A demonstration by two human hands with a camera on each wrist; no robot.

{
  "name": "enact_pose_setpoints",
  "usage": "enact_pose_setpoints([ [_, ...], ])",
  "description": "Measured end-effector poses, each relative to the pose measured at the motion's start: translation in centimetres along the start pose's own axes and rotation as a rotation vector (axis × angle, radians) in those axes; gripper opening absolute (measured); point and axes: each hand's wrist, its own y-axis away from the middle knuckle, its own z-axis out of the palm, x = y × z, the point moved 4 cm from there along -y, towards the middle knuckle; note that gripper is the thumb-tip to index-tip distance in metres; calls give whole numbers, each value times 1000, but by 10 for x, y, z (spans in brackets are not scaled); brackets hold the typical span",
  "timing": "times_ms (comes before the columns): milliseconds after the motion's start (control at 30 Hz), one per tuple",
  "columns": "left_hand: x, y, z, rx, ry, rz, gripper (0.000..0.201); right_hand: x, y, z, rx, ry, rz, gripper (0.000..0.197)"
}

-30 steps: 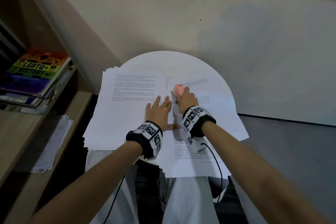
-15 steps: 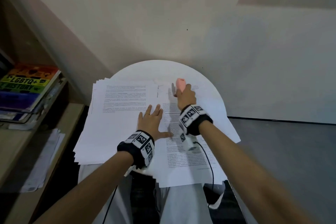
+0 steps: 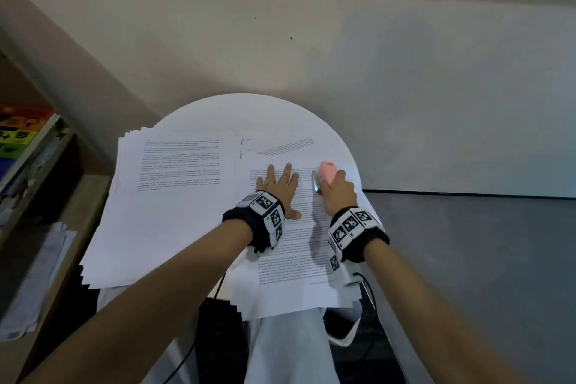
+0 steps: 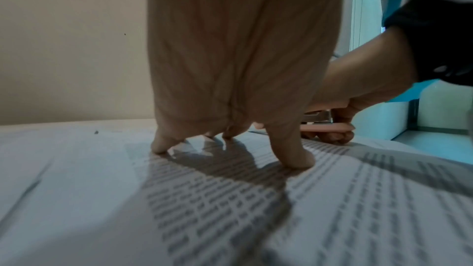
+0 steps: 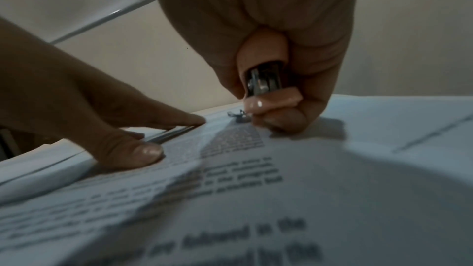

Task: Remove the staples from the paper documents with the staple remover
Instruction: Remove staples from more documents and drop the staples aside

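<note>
1. On the round white table [image 3: 218, 109] in front of me lie two spreads of printed paper: a fanned stack of sheets [image 3: 174, 196] on my left, and the document [image 3: 296, 259] I am working on to its right, its near edge hanging over the table toward my lap.
2. To my left stands a wooden shelf [image 3: 62, 196] holding a pile of books [image 3: 18, 140] (the top cover is rainbow-striped), with some loose papers [image 3: 34, 274] on the lower board.
3. My left hand [image 3: 279, 188] lies flat on the document, fingers straight and spread, the fingertips [image 4: 298, 159] and thumb pressing the printed page down; it holds nothing.
4. My right hand [image 3: 338, 193] is just beside it, to the right, fingers and thumb curled tightly round the pink staple remover [image 3: 327, 174], which sits near the document's top right corner.
5. From the right wrist view, the staple remover's [image 5: 266, 82] metal part shows between my thumb and curled fingers, with the lower pink handle close above the page.
6. Just beyond it, on the paper, is a small bent piece of metal, the staple [image 5: 236, 114] (blurred, so I cannot tell whether it is free of the sheet).
</note>
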Motion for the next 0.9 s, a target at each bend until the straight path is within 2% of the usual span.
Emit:
enact_pose_setpoints([
  [133,11,-4,-12,-44,20,20,100,-5,-3,-1,19,6,29,42],
  [333,13,-4,-17,-7,80,39,85,-10,-6,5,95,134,13,46],
  [567,14,-6,-15,3,80,20,83,-13,-15,6,108,304,14,37],
  [900,15,-8,-13,3,50,6,87,-23,-30,4,107,264,17,44],
])
